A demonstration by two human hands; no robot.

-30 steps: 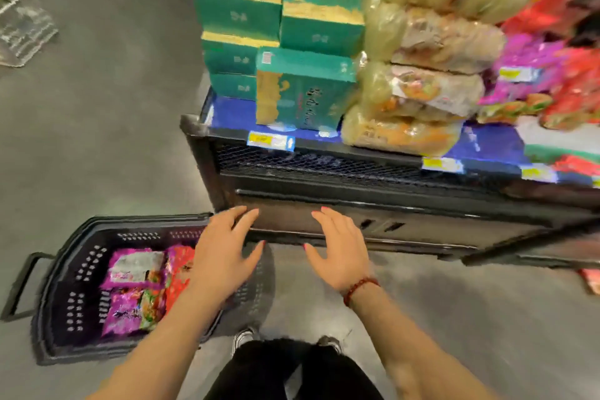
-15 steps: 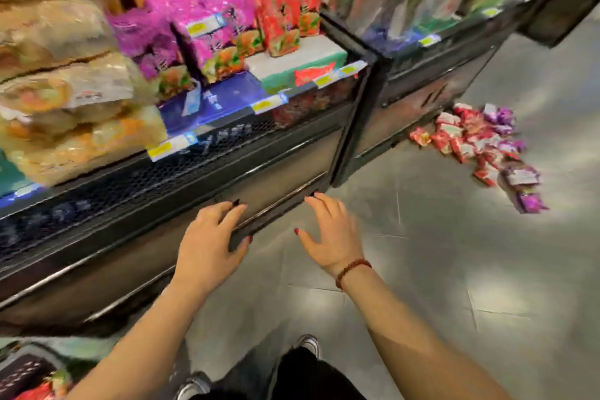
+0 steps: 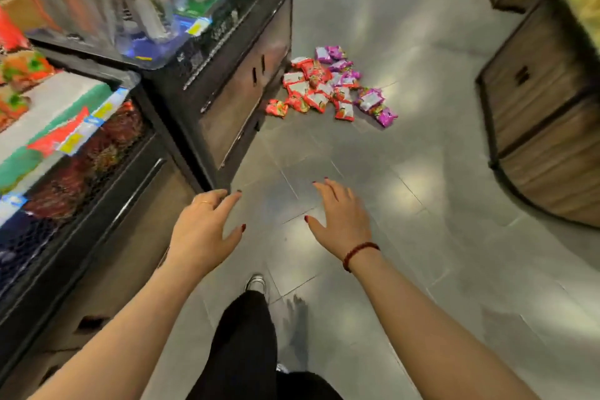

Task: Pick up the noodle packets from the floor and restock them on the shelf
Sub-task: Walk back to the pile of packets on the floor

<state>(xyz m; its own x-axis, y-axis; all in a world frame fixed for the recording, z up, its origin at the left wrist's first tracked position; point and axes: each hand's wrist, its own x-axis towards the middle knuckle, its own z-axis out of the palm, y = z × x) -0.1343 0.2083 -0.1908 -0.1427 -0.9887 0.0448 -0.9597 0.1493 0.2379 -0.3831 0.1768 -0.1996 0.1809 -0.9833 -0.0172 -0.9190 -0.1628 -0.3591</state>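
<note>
A heap of red and purple noodle packets (image 3: pixel 328 88) lies on the grey tiled floor, close to the foot of the black shelf unit (image 3: pixel 227 68). My left hand (image 3: pixel 203 230) and my right hand (image 3: pixel 341 216) hover in front of me over the floor, well short of the heap. Both have spread, relaxed fingers and hold nothing. On the left, the lower shelf (image 3: pixel 68 127) carries red and green packs behind price tags.
Wooden crate-style display units (image 3: pixel 545 101) stand along the right side of the aisle. The black shelving runs down the left, with bottles on its far section. Open grey floor stretches between them up to the heap. My leg and shoe (image 3: pixel 255 284) show below.
My view has swung right along the shelving, from the basket and green boxes to the aisle. The packet heap now lies straight ahead and nearer. Both hands stay empty.
</note>
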